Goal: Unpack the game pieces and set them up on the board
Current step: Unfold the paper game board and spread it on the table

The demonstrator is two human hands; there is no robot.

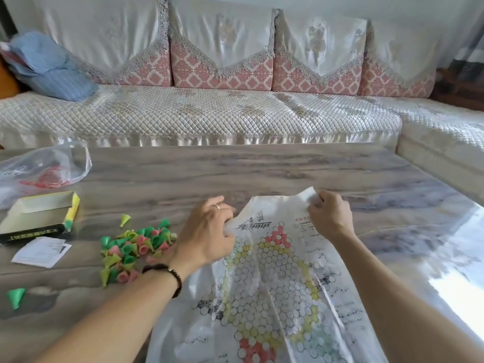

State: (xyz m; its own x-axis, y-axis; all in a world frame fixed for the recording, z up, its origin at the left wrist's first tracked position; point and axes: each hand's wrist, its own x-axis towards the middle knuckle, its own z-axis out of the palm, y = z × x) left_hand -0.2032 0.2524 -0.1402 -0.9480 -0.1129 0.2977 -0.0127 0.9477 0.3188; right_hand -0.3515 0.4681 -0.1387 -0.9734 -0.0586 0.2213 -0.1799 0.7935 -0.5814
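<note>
A thin, creased plastic game board sheet (272,284), printed with a star of circles in pink, yellow and green, lies on the table in front of me. My left hand (207,231) pinches its far left edge. My right hand (330,216) pinches its far right corner, which is lifted slightly. A pile of small cone-shaped pieces (133,252) in green, pink and yellow lies on the table left of the sheet. One yellow cone (125,220) and one green cone (16,297) lie apart from the pile.
An open game box (39,216) sits at the left, with a white paper slip (42,251) in front of it and a clear plastic bag (44,169) behind it. A covered sofa (209,113) runs along the far side of the table (262,169).
</note>
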